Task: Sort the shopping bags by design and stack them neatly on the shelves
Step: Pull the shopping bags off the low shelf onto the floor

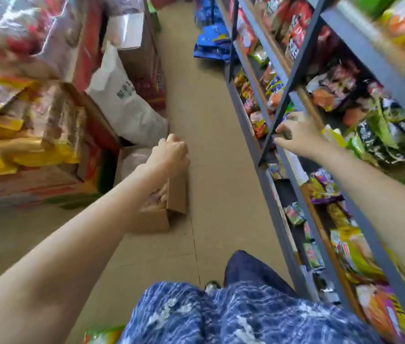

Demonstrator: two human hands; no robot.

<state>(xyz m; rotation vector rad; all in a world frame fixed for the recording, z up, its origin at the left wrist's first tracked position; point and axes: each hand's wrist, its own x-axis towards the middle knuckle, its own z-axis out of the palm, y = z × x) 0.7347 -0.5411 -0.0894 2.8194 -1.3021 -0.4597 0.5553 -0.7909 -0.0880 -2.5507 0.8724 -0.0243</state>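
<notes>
My right hand (293,135) curls over the shelf (281,155) rail among the packets (375,135) stacked to my right, nearer them than my loosely closed, empty left hand (171,152) above the floor box (161,207).

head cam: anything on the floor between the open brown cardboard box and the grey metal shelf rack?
Nothing: in the head view, bare tan floor runs between the open brown cardboard box and the grey metal shelf rack.

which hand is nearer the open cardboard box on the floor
Left. The left hand hovers right above the open cardboard box; the right hand is across the aisle at the shelf rack.
</notes>
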